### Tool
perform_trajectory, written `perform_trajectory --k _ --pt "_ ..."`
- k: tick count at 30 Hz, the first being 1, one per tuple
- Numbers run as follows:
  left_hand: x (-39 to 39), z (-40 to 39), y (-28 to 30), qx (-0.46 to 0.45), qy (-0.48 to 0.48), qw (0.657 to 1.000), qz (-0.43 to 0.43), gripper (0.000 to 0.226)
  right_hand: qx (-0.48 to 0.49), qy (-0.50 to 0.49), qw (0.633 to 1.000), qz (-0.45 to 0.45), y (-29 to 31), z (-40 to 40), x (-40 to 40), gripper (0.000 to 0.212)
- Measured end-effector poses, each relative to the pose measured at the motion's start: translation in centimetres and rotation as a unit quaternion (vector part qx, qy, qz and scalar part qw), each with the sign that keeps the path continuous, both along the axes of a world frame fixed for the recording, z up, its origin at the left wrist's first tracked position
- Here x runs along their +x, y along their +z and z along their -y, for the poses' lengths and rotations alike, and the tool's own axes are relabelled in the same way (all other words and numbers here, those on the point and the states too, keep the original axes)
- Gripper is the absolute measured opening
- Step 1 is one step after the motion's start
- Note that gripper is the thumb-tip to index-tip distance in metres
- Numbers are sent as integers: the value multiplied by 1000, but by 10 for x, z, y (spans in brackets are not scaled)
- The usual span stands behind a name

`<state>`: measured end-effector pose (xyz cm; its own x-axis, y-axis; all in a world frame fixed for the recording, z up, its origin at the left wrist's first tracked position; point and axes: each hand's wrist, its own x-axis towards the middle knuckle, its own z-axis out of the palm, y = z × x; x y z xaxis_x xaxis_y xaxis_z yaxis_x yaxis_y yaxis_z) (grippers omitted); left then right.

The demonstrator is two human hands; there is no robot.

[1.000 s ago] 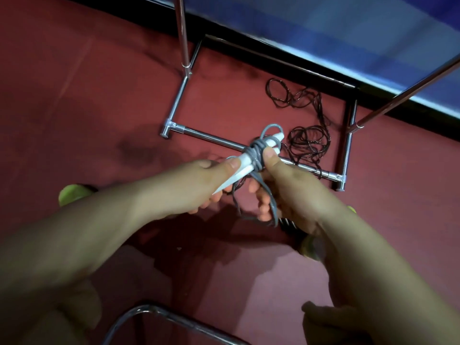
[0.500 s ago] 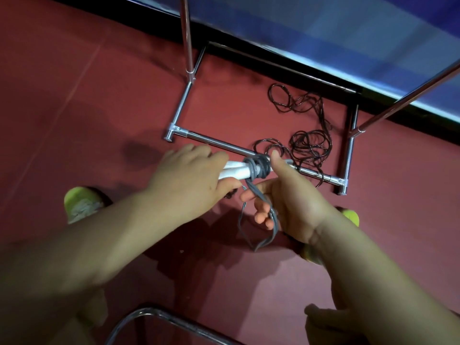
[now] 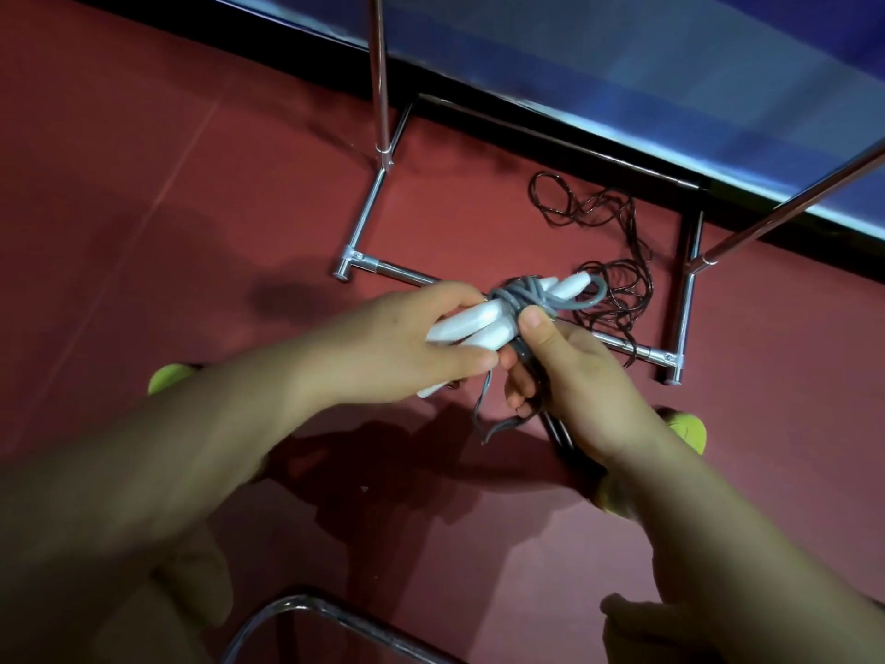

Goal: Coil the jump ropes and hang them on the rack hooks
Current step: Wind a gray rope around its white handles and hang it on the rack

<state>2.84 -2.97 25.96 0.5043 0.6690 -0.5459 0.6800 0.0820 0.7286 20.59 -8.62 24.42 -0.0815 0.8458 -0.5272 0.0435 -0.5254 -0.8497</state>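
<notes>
handles point(image 3: 471, 323) tilted up since, both hands gripping grey rope point(image 3: 522, 299)

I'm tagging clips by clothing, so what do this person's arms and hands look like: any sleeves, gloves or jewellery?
Both forearms are bare as far up as the frame shows, with no sleeves in view. The left hand and right hand wear no gloves, and no rings, watch or wristbands show. The nails are short and unpainted.
</notes>
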Motion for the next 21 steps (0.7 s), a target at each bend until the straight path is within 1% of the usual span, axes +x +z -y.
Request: perform_trajectory --k 1,2,3,4,6,7,8,10,13,15,17,18,19,20,21 --pt "2 1 1 -74 27 995 65 34 1 2 1000 -13 0 -1 2 47" --pt "3 5 3 -136 50 983 108 24 3 0 1000 -24 -1 0 3 48" --pt "4 4 6 -176 72 973 131 16 14 -1 999 -30 0 -2 4 47" --pt "5 4 8 -193 88 967 140 16 24 -1 999 -31 1 -3 5 44" --pt "8 2 9 -201 105 963 146 19 37 8 999 -22 -1 -4 5 41" --pt "9 2 8 -220 115 957 148 19 39 13 999 -13 -1 -4 6 41" --pt "9 1 8 -255 126 947 151 22 43 19 999 4 -1 -3 7 41" --pt "8 -1 11 -333 128 920 161 36 62 36 996 45 -1 -2 10 45" --pt "8 -3 10 -397 90 898 165 44 78 87 991 66 5 -1 12 46" --pt "11 0 10 -393 91 904 139 50 50 103 990 77 6 1 13 46" --pt "15 5 7 -354 114 922 105 52 13 98 987 130 5 3 15 50" --pt "17 7 6 -331 126 931 92 51 1 90 984 151 6 2 14 48" --pt "18 8 5 -310 138 937 82 49 -5 74 987 144 8 1 13 41" --pt "19 8 3 -292 150 942 75 48 -14 44 993 107 10 -1 12 34" --pt "19 7 2 -276 157 946 71 49 -30 5 998 50 11 -3 12 30"
